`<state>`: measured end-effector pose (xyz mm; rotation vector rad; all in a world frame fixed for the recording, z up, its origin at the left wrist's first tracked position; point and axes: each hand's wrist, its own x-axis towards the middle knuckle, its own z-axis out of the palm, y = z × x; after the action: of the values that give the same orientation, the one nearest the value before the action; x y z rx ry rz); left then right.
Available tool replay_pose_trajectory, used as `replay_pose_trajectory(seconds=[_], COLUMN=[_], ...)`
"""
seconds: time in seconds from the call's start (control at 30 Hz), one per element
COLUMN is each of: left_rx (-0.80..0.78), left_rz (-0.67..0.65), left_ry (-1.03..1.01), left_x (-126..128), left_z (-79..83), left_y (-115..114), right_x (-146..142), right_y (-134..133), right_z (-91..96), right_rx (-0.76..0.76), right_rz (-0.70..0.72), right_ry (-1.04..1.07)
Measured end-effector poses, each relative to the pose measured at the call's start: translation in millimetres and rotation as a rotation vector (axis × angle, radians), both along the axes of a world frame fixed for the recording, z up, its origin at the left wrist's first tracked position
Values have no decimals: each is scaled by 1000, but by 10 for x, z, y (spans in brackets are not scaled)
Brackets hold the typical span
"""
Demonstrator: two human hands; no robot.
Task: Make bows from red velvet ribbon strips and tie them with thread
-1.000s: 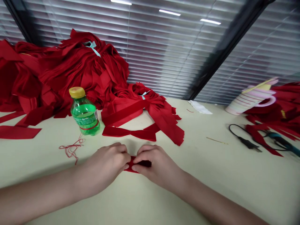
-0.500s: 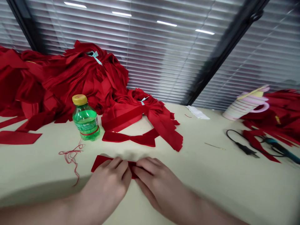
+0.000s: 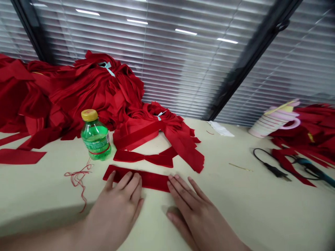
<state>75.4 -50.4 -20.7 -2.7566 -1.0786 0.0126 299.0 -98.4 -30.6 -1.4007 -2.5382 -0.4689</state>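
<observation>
— Since both hands are on it, is the red velvety strip [image 3: 154, 181] finished?
— I'd judge not: it lies flat, unpinched where visible. The pinched bow [image 3: 143, 158], at the strip's twelve o'clock, looks shaped; matching that seems left to do.
— And the grip?
— Nothing clasped. Left hand [image 3: 119, 204], fingers spread, rests on the strip's nine-o'clock half; right hand [image 3: 197, 205], fingers extended, touches its three-o'clock end.
</observation>
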Motion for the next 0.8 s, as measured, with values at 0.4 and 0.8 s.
replay_pose_trajectory(seconds=[0.4,0.8], left_rx=[-216,-154], left_rz=[39,27], left_ry=[-41,-96], left_x=[-39,-34], left_z=[29,-36], left_y=[34,56], right_x=[-31,-8], right_y=[0,2], right_z=[-11,-19], right_rx=[1,-64], right_rz=[-99,-173], right_ry=[-46,96])
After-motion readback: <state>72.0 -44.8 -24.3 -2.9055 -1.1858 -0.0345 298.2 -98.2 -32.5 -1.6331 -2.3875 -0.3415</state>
